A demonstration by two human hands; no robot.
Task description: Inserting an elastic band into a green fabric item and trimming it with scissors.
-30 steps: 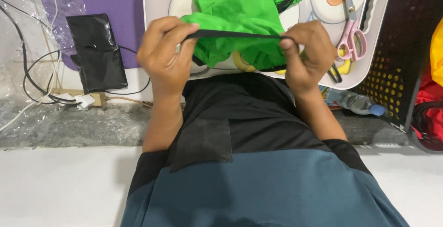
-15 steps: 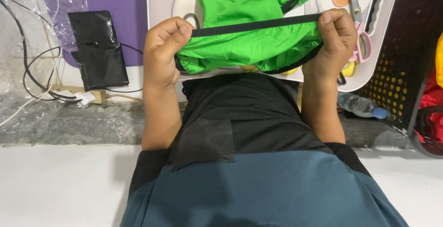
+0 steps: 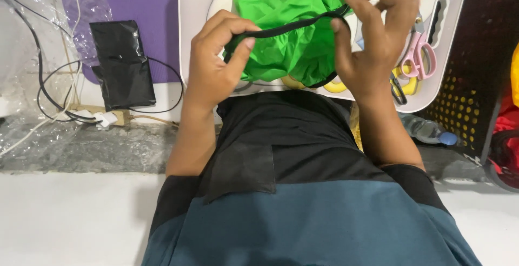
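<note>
Seen from the head camera, the left hand (image 3: 213,63) and right hand (image 3: 376,39) each pinch the black elastic edge (image 3: 292,28) of a green fabric piece (image 3: 286,6) at upper centre over a white tray (image 3: 186,39), where an uneven pull could likely slip the elastic free or snag the pink scissors (image 3: 419,55) just beside.
</note>
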